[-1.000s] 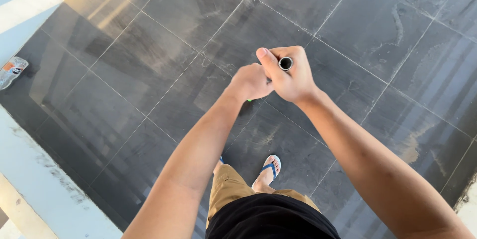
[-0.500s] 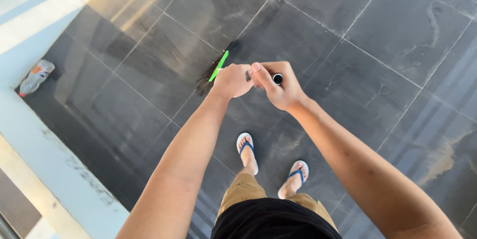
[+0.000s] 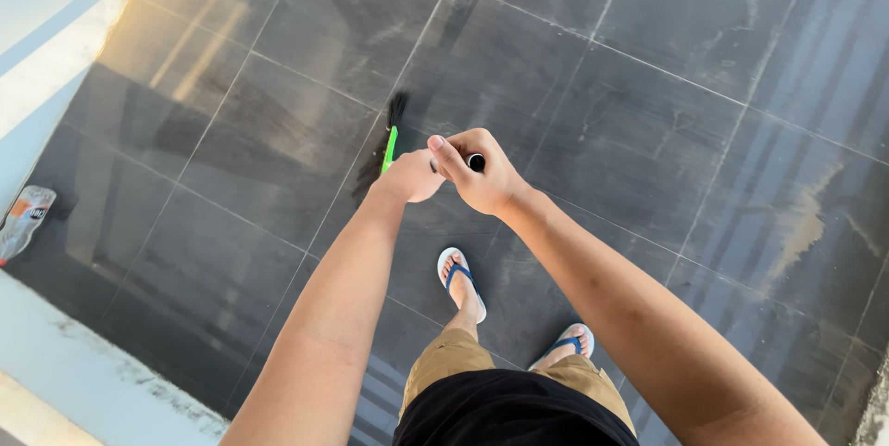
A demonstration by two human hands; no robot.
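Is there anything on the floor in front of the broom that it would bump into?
Nothing visible. The broom, gripped by the left hand and right hand, has bare dark floor tiles ahead of its bristles. The only loose thing, a plastic bottle, lies far off to the left by the pale wall.

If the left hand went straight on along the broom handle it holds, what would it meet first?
Probably the broom's green neck and dark bristles, just ahead of the left hand. Beyond them lies only the dark tiled floor. Depth is hard to judge from above.
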